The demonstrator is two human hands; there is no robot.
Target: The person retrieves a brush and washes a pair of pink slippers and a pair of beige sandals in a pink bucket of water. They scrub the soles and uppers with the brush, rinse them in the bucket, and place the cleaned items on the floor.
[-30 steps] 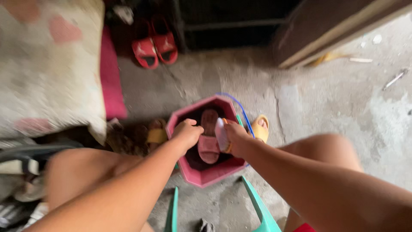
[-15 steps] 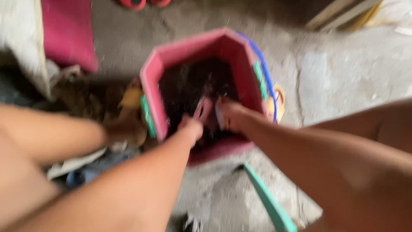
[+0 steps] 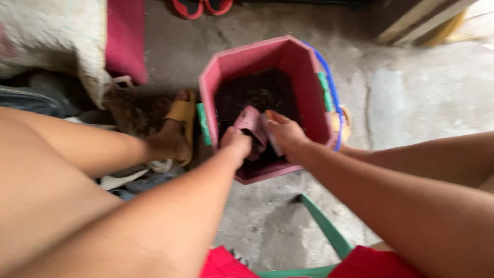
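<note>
Pink plastic, eight-sided, the bucket (image 3: 267, 56) stands on the grey concrete floor (image 3: 411, 98) between my knees, with dark water inside it. Over that water I hold a pink sandal (image 3: 250, 123) with both hands. My left hand (image 3: 234, 141) is closed around its near end, fingers curled and pressed together on the sole. My right hand (image 3: 285, 134) grips the other side, thumb lying along the top edge and the rest of the fingers tucked beneath where I cannot see them. The sandal sits inside the bucket's rim, toward the near wall, tilted up on its edge. My left foot rests in a yellow sandal (image 3: 181, 116) just beside the bucket. A green chair edge (image 3: 324, 226) shows below my arms. Red sandals (image 3: 200, 6) lie well apart, at the far wall.
</note>
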